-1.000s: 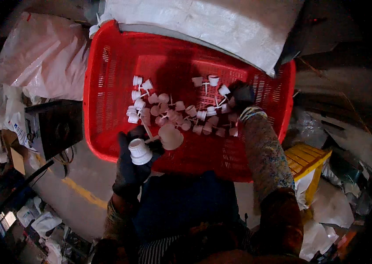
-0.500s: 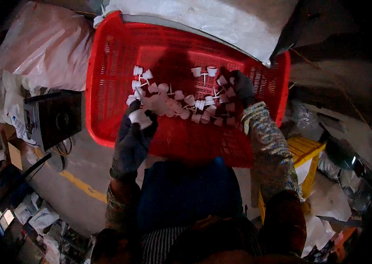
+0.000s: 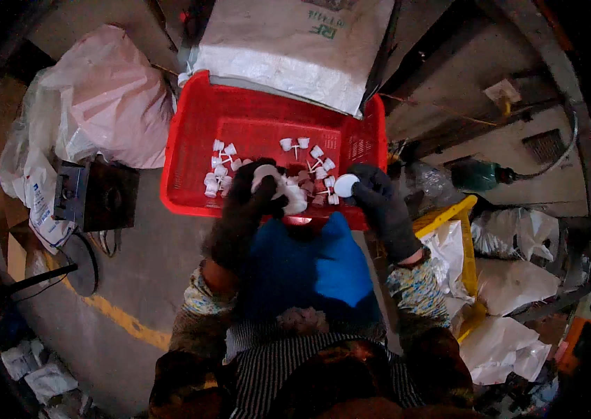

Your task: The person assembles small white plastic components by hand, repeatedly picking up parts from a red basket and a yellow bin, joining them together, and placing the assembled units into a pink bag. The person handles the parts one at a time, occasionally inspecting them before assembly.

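Clasped in your dark-gloved left hand (image 3: pixel 243 209) are white plastic caps (image 3: pixel 294 201), their exact number hidden by your fingers, while your dark-gloved right hand (image 3: pixel 386 209) pinches a round, flat-faced white disc (image 3: pixel 345 185) at its rim. Nearest to you, a dark-and-light striped cloth garment (image 3: pixel 267 370) covers your body, and bright blue cloth (image 3: pixel 341 272) lies over your lap, below both hands. Just beyond it stands a red slotted plastic basket (image 3: pixel 187 167); your hands are at its near side. Small white plastic cap pieces (image 3: pixel 231 149) lie scattered on its floor, some linked by thin white stems. To your right is a yellow crate-like frame (image 3: pixel 468 265) with white sheeting inside; to your left, a black box-shaped device (image 3: pixel 110 199). Farther off, a bulging pale pink plastic bag (image 3: pixel 114 91) sits left of the basket, and a white woven sack (image 3: pixel 288 63) lies at its far edge.
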Motion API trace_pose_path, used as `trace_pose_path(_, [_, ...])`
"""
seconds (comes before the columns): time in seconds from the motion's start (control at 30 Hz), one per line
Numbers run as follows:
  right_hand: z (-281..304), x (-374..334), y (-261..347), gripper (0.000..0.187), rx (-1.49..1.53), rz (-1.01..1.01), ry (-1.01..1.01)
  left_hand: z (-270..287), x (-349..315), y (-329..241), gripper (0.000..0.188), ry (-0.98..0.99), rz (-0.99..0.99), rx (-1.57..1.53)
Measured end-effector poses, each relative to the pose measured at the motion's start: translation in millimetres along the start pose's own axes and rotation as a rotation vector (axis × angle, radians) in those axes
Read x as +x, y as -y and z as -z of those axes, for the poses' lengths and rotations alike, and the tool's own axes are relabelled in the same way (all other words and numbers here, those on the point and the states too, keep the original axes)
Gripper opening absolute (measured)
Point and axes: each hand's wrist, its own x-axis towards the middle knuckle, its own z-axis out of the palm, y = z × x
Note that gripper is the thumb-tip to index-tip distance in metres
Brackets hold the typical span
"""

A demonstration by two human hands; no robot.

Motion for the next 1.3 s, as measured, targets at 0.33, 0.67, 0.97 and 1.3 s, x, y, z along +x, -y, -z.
trace_pose_path(0.33, [-42, -80, 41, 0.026, -0.428, 0.366, -0.206, -62, -40, 12, 0.081, 0.353, -0.623, 0.694])
trace_pose_path(0.67, [-53, -117, 63, 0.022, -0.534, 0.343, -0.228, -90, -78, -2, 0.051, 0.396, -0.208, 0.261])
trace_pose_path(0.97, [-64, -129, 66, 0.033, -0.524, 0.423, -0.086, -67, -74, 17, 0.034, 0.438, -0.478, 0.608])
trace_pose_path(1.3, [-68, -133, 63, 0.024, -0.616, 0.415, -0.15, -87, -98, 1, 0.067, 0.407, -0.305, 0.347])
